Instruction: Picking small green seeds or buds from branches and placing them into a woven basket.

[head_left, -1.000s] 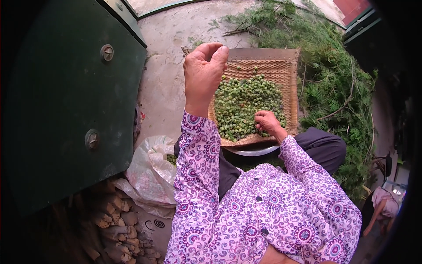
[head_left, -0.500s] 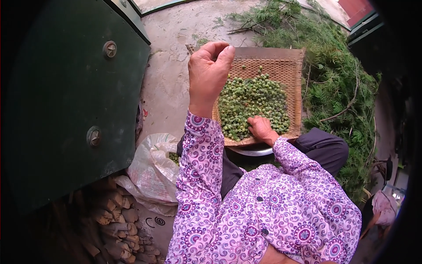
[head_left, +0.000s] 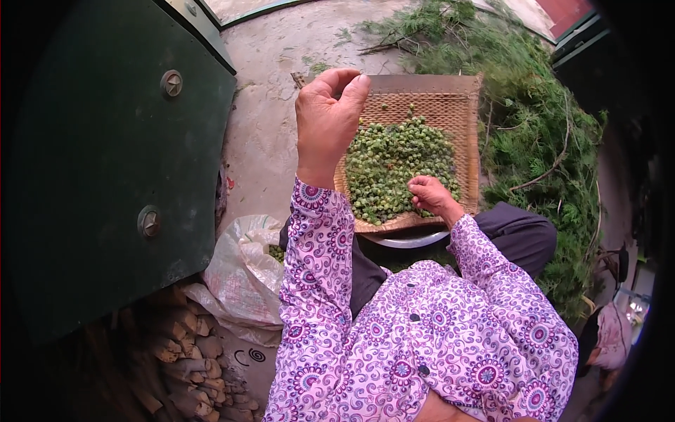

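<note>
A shallow woven tray [head_left: 460, 133] slopes before me, its near edge over a metal basin [head_left: 415, 240]. Small green knobbly cones [head_left: 394, 151] are heaped in it, mixed with bits of green leaf. My left hand [head_left: 329, 119] is raised in front of the tray's far left part, thumb against curled fingers. Whether it grips the tray or a small piece is hidden. Just above the near right part of the heap, my right hand [head_left: 436, 195] has its thumb and fingers pinched together. Anything between those fingertips is too small to name.
Cut evergreen branches [head_left: 527, 141] pile up along the right. At left stands a dark green metal door [head_left: 119, 155]. A white woven sack [head_left: 246, 264] with green cones inside sits by my left knee, near stacked firewood [head_left: 197, 373]. Concrete floor [head_left: 274, 49] stretches beyond.
My right hand has lifted from the cones and shifted slightly up and right, its fingers now pinched. My left hand keeps its pose, while the whole view has shifted a little.
</note>
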Motion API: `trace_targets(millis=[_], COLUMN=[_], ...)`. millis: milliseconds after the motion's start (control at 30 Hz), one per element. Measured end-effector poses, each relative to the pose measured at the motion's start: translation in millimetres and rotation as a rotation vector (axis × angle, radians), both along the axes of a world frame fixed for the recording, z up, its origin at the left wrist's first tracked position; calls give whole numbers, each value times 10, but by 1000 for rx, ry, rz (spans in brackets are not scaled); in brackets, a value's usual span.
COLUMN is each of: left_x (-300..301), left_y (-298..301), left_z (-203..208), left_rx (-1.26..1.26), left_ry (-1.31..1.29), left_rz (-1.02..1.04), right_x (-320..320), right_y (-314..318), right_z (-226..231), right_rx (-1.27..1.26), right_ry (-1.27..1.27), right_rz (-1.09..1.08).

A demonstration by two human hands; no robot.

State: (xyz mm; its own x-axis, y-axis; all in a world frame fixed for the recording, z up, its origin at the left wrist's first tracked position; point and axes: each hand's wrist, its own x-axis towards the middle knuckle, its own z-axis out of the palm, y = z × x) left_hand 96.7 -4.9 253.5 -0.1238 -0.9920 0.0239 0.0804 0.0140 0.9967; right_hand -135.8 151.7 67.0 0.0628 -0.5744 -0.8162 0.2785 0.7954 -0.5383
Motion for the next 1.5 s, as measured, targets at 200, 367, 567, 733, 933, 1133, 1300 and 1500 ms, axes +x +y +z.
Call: trace_targets(millis=[200, 367, 567, 733, 933, 1133, 1300, 1500], left_x=[9, -32, -305, -620, -687, -735, -704, -663], left_y=[9, 0, 143, 472, 530, 553, 543, 512], left_z=[30, 11, -145, -338, -416, -537, -444, -359], left_rx=[21, 22, -232, -176, 221, 128, 44, 21], left_ry=[-6, -28, -354, -424, -132, -156, -291, -324], left_rz=[4, -13, -287, -714, -734, -767, -715, -649], right_x=[-44, -37, -10, 14, -63, -13, 83, 58], right_y=[5, -46, -192, -251, -62, -20, -136, -131], right_z=[17, 92, 726, 1188, 1164, 1178, 1257, 1149], right_rx=[44, 37, -262, -388, -452, -380, -404, -384], right_ry=[-273, -362, -652, -801, -867, -776, -380, -406], right_rz=[-177, -230, -173, -250, -300, -375, -252, -248])
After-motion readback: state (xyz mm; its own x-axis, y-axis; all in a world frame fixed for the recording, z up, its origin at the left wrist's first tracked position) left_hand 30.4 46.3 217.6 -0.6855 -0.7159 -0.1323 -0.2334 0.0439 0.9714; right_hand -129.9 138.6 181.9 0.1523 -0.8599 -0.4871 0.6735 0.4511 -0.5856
